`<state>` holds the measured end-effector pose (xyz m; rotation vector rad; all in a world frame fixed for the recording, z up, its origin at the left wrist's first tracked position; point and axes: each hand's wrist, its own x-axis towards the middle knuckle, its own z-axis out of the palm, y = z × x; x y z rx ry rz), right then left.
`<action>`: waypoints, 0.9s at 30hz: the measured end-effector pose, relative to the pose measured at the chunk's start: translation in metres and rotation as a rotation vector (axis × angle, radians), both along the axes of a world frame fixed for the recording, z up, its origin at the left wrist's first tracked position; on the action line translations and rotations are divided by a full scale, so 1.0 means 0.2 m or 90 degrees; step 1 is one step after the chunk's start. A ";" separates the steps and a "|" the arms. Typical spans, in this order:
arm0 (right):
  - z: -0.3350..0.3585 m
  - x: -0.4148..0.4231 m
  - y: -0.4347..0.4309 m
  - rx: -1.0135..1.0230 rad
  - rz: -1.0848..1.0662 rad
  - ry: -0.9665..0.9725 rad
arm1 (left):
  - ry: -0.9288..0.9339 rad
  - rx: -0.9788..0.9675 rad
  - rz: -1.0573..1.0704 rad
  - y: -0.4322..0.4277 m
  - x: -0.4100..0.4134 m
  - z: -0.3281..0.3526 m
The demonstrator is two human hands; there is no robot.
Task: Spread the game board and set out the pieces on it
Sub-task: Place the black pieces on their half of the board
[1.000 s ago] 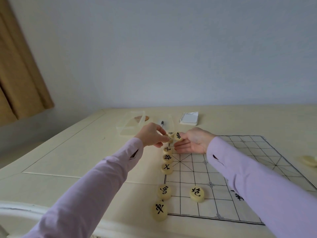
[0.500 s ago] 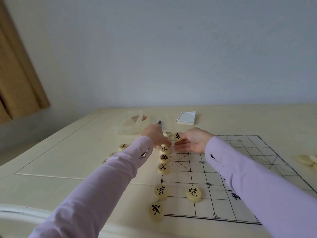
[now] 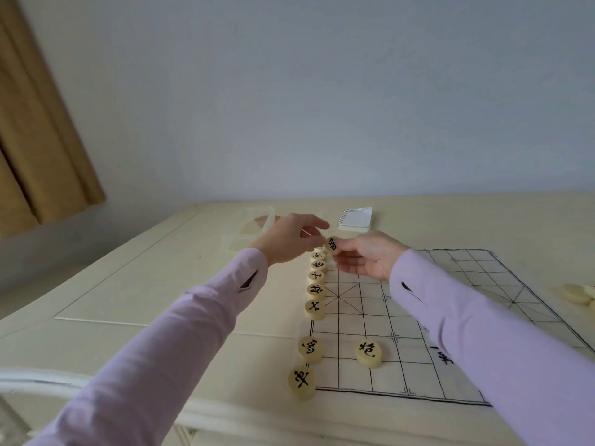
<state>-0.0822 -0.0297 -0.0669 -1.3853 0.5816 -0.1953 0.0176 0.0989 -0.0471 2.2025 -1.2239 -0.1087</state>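
A: Pale grey wall behind, ochre curtain (image 3: 42, 123) at far left, cream-painted worktop (image 3: 128, 284) below.

B: And on top?

A: Toward the right, spread flat, a white cloth game board with a black grid (image 3: 450, 300). Along its left edge, a column of round cream pieces with black characters (image 3: 315, 309), running away from the near corner. Inside the grid near the front, one lone cream piece (image 3: 369, 354).

B: Hands?

A: Pinched between thumb and fingertips of the right grip (image 3: 367, 259), a tilted cream piece (image 3: 332, 245) at the column's far end; touching the cloth or not, impossible to tell. Just beside, raised over the same end, the left grip (image 3: 286, 241), slack, fingers half straightened.

B: Anything further back?

A: Beyond the hands, a white spiral notepad (image 3: 355, 218) and a clear plastic box (image 3: 251, 233). At the far right edge, off the board, a few blank cream discs (image 3: 576, 294).
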 end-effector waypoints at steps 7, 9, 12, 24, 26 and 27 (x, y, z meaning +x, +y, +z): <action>0.03 -0.07 0.08 -0.037 0.071 0.016 | 0.033 -0.039 -0.050 0.11 -0.10 -0.01; 0.04 -0.10 0.10 -0.058 0.088 0.021 | 0.049 -0.057 -0.056 0.15 -0.13 -0.02; 0.05 -0.14 0.14 -0.086 0.113 0.026 | 0.062 -0.037 -0.046 0.20 -0.16 -0.03; 0.04 -0.28 0.28 -0.221 0.232 0.133 | 0.109 0.128 -0.055 0.41 -0.20 -0.13; 0.03 -0.29 0.30 -0.229 0.247 0.154 | 0.117 0.141 -0.054 0.41 -0.22 -0.13; 0.03 -0.29 0.31 -0.236 0.251 0.159 | 0.115 0.148 -0.048 0.41 -0.23 -0.13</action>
